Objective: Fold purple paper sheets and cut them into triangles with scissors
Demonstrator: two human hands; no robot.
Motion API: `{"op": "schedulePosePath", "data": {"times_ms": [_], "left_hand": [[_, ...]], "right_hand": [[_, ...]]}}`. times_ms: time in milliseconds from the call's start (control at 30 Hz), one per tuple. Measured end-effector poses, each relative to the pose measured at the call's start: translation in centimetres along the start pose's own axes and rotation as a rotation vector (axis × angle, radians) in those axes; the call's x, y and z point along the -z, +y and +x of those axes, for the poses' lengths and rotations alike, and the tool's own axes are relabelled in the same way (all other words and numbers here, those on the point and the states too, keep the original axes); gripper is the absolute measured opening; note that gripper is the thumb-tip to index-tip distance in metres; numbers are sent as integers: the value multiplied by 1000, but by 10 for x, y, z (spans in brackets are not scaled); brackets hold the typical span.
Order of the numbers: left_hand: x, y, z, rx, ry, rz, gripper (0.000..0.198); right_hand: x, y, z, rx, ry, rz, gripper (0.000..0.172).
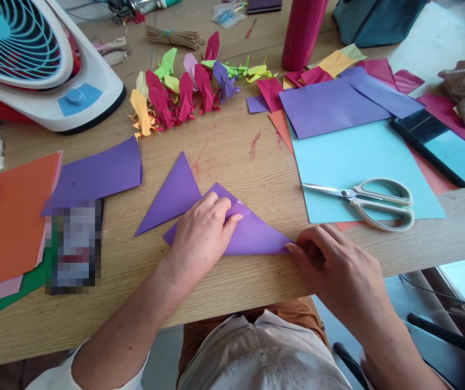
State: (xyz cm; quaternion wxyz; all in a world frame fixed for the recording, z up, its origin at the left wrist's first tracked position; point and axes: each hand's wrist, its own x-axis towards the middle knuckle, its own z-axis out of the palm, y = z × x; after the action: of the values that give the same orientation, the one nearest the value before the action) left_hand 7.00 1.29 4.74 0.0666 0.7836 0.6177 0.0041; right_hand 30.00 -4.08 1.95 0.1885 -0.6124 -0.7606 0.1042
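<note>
A sheet of purple paper, folded into a triangle, lies near the table's front edge. My left hand presses down on its left part with curled fingers, the thumb lying on the paper. At the triangle's right-hand tip, my right hand pinches the corner between thumb and finger. Just behind my left hand rests a second purple paper triangle. White-handled scissors lie on a light blue sheet beyond my right hand.
Paper figures in several colours stand at the back, near a bundle of sticks. A fan, orange sheets and a phone are on the left. Purple sheets, another phone and a pink bottle occupy the right.
</note>
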Motion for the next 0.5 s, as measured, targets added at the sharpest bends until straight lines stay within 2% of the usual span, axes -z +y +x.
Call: {"op": "schedulePosePath", "data": {"times_ms": [133, 267, 367, 500], "left_hand": [[-2, -2, 0, -5, 7, -1, 16], [-2, -3, 0, -10, 19, -10, 16], [-2, -2, 1, -10, 19, -22, 17], [-2, -2, 2, 7, 7, -45, 16]], "right_hand": [[-4, 4, -4, 136, 54, 132, 11], [-8, 9, -11, 299, 98, 196, 33], [-10, 10, -12, 324, 122, 178, 37], [-11, 6, -9, 264, 130, 200, 31]]}}
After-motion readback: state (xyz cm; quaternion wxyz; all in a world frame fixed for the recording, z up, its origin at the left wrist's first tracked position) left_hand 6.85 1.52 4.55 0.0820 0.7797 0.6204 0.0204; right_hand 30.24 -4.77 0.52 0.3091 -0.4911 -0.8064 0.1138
